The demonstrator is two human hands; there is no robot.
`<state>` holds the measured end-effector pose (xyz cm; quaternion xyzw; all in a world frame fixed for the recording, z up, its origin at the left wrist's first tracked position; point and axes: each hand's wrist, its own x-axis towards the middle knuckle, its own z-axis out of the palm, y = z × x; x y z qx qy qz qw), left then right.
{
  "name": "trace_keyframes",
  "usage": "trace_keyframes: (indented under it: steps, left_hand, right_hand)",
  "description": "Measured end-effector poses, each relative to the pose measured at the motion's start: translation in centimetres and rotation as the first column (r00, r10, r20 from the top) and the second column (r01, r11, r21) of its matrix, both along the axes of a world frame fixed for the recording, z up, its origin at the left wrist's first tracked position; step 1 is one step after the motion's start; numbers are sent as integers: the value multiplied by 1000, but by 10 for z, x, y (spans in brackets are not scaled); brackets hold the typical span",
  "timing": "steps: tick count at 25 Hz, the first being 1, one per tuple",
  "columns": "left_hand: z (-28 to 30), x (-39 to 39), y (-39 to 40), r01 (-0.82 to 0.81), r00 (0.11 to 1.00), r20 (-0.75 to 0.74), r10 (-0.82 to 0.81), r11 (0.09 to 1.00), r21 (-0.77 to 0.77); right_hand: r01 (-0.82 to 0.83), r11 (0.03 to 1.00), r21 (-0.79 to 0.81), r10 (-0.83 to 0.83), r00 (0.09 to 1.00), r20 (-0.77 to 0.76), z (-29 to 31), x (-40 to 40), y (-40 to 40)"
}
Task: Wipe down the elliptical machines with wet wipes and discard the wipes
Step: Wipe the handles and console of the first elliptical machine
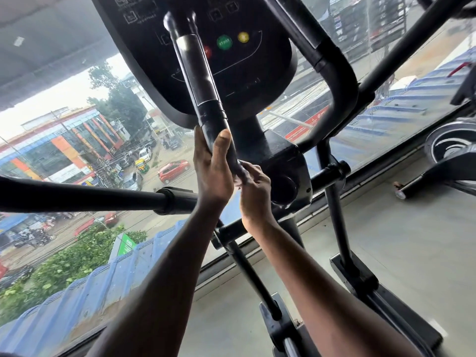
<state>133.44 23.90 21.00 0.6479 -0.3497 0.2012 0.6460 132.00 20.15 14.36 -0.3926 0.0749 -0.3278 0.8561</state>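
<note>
Two hands: both are up on one black handlebar of the elliptical, just below the console.
Left hand: its grip is wrapped around the bar, thumb up the front, steadying it as far as I can judge.
Right hand: its grip is pinched narrow on a small pale wet wipe, pressed against the bar right under the left hand.
Where the wipe is: bunched between the right fingers and the tube, mostly hidden, only a crumpled edge showing.
Step in hand: wiping the fixed handlebar, low on its length, near where it meets the centre post.
How far along: I would guess midway on this machine; the console, the long swing arm and the pedals look dry, though I cannot tell for sure.
Next move calls for: sliding the wipe along the tube with the fingers curled round it, and shifting the left hand clear so no patch is missed.
Containers: no bin and no wipe pack in sight, so discarding means walking off somewhere.
Second machine: part of one stands well apart to the right by the window.
</note>
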Motion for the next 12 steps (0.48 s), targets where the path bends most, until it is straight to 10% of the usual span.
trace_keyframes:
  steps: [12]
  left_hand:
    - [22, -15, 11, 364, 869, -380, -317, 930, 56]
  right_hand:
    - [321, 891, -322, -243, 935, 260, 52, -39, -6]
